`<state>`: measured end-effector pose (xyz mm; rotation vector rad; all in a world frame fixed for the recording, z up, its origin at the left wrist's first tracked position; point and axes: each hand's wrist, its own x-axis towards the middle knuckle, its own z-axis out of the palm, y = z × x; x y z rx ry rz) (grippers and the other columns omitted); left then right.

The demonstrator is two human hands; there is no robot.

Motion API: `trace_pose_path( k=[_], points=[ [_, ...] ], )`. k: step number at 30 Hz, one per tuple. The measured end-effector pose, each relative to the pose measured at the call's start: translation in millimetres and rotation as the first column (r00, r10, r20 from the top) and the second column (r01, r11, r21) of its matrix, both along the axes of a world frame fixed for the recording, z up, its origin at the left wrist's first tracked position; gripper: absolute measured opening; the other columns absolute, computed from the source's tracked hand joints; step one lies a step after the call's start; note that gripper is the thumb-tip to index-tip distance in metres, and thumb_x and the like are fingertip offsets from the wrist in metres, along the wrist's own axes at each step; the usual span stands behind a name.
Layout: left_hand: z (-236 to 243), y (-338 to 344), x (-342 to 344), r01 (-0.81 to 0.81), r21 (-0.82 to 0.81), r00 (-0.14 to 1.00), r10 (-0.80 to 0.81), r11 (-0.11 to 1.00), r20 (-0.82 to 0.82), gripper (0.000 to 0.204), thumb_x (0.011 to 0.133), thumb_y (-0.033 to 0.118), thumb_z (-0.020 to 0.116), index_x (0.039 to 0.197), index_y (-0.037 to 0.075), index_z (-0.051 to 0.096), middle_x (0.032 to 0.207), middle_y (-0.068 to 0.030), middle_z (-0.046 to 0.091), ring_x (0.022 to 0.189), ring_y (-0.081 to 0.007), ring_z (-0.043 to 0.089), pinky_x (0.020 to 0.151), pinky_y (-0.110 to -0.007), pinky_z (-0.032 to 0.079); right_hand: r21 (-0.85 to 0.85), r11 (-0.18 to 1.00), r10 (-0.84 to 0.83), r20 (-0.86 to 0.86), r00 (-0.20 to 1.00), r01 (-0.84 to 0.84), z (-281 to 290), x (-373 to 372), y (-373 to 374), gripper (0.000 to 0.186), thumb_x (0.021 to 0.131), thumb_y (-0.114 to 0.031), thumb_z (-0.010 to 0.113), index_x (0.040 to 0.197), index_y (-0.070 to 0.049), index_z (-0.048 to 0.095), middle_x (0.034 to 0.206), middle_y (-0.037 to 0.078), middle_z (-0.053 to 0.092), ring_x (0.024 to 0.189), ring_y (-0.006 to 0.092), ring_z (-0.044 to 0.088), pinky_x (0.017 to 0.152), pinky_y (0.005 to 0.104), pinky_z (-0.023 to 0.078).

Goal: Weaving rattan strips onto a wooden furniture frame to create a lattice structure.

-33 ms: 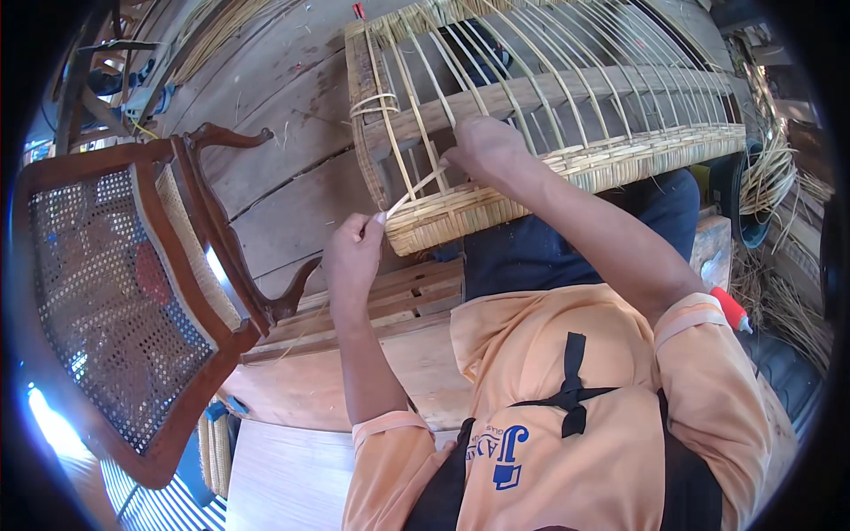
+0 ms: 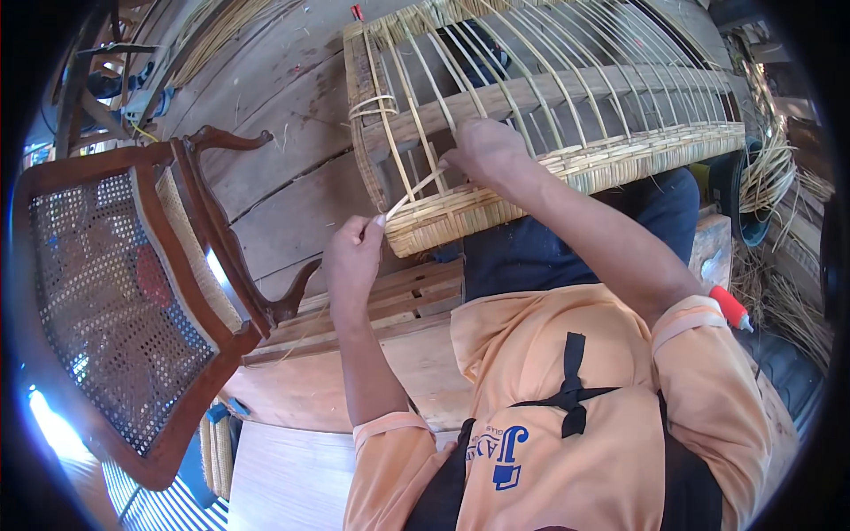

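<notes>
Across my lap rests a long wooden frame (image 2: 361, 84) wound with cane along its near edge, with thin cane rods standing across it in a row. At the frame's near left corner, a pale cane strip (image 2: 414, 196) runs between my two hands. My left hand (image 2: 352, 257) is closed, its thumb and finger pinching the strip's lower left end just off the corner. My right hand (image 2: 489, 152) is closed around the strip's other end, above the woven edge (image 2: 531, 188); its fingertips are partly hidden behind the hand.
A dark wooden chair (image 2: 181, 372) with a cane-mesh panel stands at my left. Under my left arm is a wooden bench (image 2: 336, 376). Bundled cane strips (image 2: 772, 186) hang at the right, near a bottle with a red body (image 2: 729, 307). Plank flooring (image 2: 292, 115) lies ahead.
</notes>
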<state>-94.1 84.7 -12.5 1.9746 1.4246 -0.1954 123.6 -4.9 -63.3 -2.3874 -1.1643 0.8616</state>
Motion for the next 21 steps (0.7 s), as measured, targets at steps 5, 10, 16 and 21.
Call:
trace_pose_path(
  k=[5,10,16,21],
  points=[
    [-1.2,3.0,6.4,0.055,-0.021,0.998,-0.055,0.998,0.018,0.035,0.089,0.033,0.058,0.083,-0.002,0.063,0.059,-0.0097,0.053,0.057,-0.0163,0.048,0.058,-0.033,0.041,-0.247,0.969,-0.043,-0.138,0.99,0.008,23.9,8.5,7.1,0.036,0.08,-0.036,0.068,0.102,-0.008,0.071,0.103,0.014,0.068,0.098,0.0282,0.066,0.081,0.039,0.052],
    [4.0,0.5,8.3,-0.02,-0.102,0.998,0.026,0.995,0.062,0.034,0.088,0.028,0.058,0.072,-0.003,0.057,0.058,0.0006,0.044,0.057,-0.0082,0.039,0.053,-0.027,0.034,-0.13,0.992,-0.016,-0.16,0.987,-0.004,22.5,6.9,4.0,0.038,0.083,-0.043,0.063,0.094,-0.008,0.072,0.095,0.015,0.069,0.093,0.0308,0.066,0.08,0.0398,0.051],
    [1.1,-4.4,11.9,-0.018,-0.124,0.991,0.034,0.992,0.13,0.03,0.087,0.024,0.057,0.069,0.0,0.054,0.06,0.0025,0.044,0.057,-0.007,0.038,0.052,-0.025,0.032,0.001,0.998,0.057,-0.29,0.955,-0.06,-12.5,25.2,-8.5,0.037,0.08,-0.039,0.066,0.089,-0.004,0.07,0.088,0.015,0.068,0.088,0.0323,0.065,0.076,0.0394,0.051],
    [2.6,-0.9,11.7,0.009,-0.142,0.994,0.006,0.99,0.11,0.028,0.088,0.022,0.057,0.071,0.001,0.054,0.062,0.0029,0.045,0.057,-0.006,0.038,0.051,-0.024,0.031,-0.047,0.999,-0.032,-0.197,0.98,0.023,-5.0,18.0,-3.8,0.02,0.081,-0.018,0.064,0.095,-0.006,0.072,0.094,0.012,0.07,0.091,0.0275,0.067,0.077,0.0366,0.053]
  ],
)
